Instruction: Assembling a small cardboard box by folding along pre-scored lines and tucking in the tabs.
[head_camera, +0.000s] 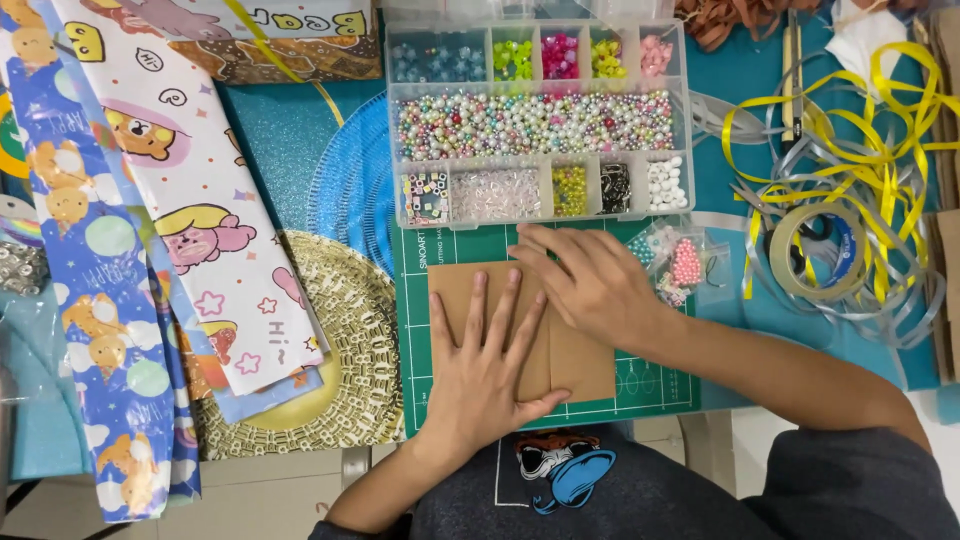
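While both hands are lying flat and open, grasping nothing, they are pressing on a brown kraft card (580, 365) that is resting on the green cutting mat (440, 400) at the near edge of the bench. The left hand (485, 370) is spreading its fingers over the card's left half; the right hand (590, 285) is crossing its upper edge (fingers pointing left). A clear bead organiser (540, 125) is sitting just beyond, with yellow ribbon (880, 150) tangling off to the right.
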